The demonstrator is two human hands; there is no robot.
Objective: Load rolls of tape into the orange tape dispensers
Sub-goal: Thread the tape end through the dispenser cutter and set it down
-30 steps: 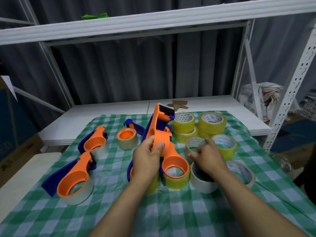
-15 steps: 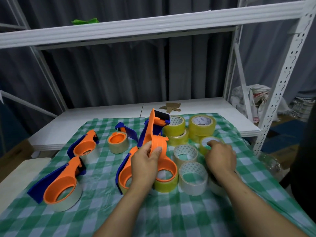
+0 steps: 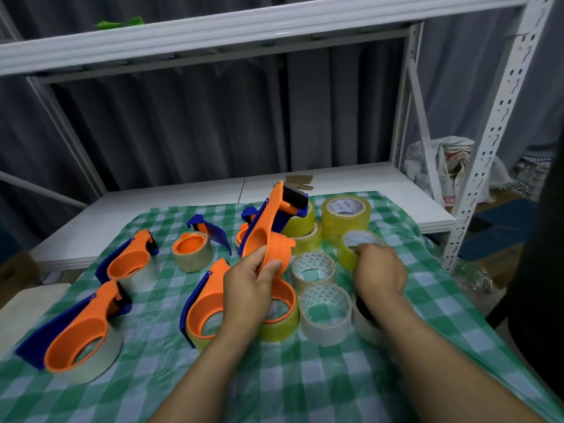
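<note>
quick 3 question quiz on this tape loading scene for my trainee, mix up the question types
1. True or false: the left hand holds an orange dispenser with its roller end up.
2. The right hand grips: A) a yellow tape roll B) scissors C) a marker.
3. Fill in: the checked cloth is green and ____.
Key: 1 true; 2 A; 3 white.

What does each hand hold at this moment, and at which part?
The left hand grips the raised orange plastic tape dispenser at its round hub. The right hand pinches the near rim of a yellow tape roll.
</note>
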